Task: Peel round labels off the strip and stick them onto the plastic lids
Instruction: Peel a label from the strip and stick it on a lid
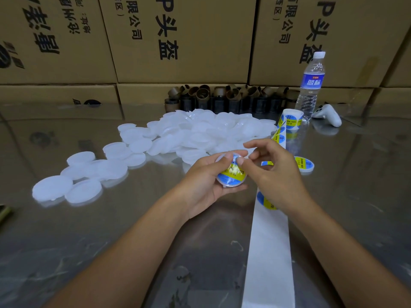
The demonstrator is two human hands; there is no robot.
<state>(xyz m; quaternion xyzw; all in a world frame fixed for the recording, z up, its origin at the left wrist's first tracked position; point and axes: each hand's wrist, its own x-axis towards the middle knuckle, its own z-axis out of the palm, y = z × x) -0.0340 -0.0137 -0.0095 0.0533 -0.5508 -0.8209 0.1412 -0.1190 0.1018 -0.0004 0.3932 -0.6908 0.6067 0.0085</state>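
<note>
On the left of the steel table (89, 241) a scatter of blank lids (66, 187) trails out of the big white heap (200, 130). The heap lies just beyond the hands, I judge so that the next blank is an easy reach. In the middle the left hand (206, 181) cups 1 plastic lid (231, 185) from below, fingers curled round its rim and thumb laid on its top edge. It tilts the face upward, probably so the placement can be checked. A blue-and-yellow round label (231, 173) lies on that face. The right hand (275, 174) meets it from the other side. Its thumb presses on the label's upper part, seemingly smoothing it down, while its other fingers hang loosely curled and grip nothing. This looks like the rub-down that ends 1 sticking cycle. Under the right wrist the white backing strip (269, 252) runs toward the person, bare below and carrying the next label (264, 201) beside the hand, ready to peel. Farther back the strip rises to the label roll (291, 118), stood on end so it can unwind. Right of the hands 1 labelled lid (305, 164) rests apart from the blanks, likely to keep finished work separate. A water bottle (311, 85) and a white controller (329, 116) sit at the far right.
</note>
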